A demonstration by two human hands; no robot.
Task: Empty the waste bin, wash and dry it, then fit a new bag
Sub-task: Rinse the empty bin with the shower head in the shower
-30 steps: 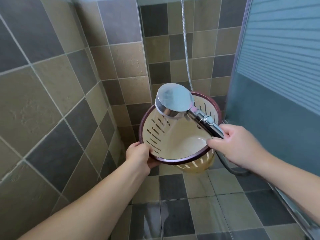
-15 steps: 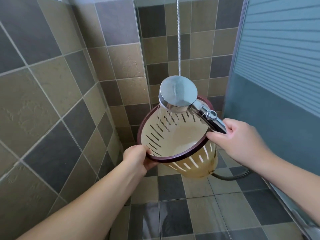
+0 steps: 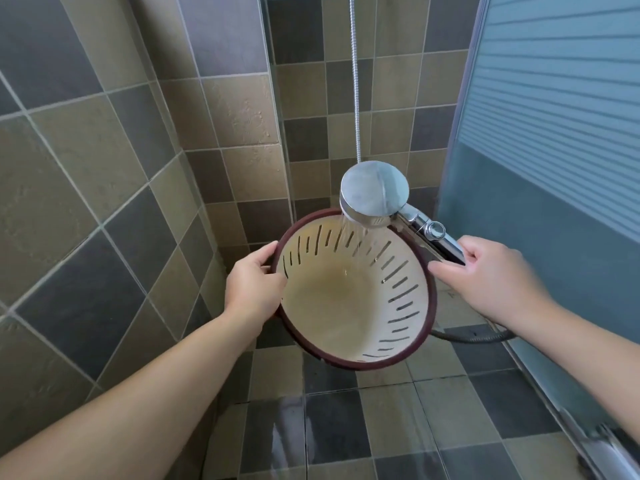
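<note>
Both hands are busy. Left hand [image 3: 254, 282] grips the slotted waste bin's [image 3: 356, 299] rim; right hand [image 3: 485, 271] holds the spraying shower head [image 3: 375, 192] over it

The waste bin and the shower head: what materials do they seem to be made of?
The waste bin looks like moulded plastic: cream, matte wall with cut slots and a dark red rim. The shower head looks like chromed metal or chromed plastic: its surface is shiny and mirror-like, and the look alone does not settle which.

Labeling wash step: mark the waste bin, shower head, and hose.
waste bin [image 3: 346, 306], head view, inner wall near the base
shower head [image 3: 374, 188], head view, back of round head
hose [image 3: 354, 81], head view, hanging metal section
</note>
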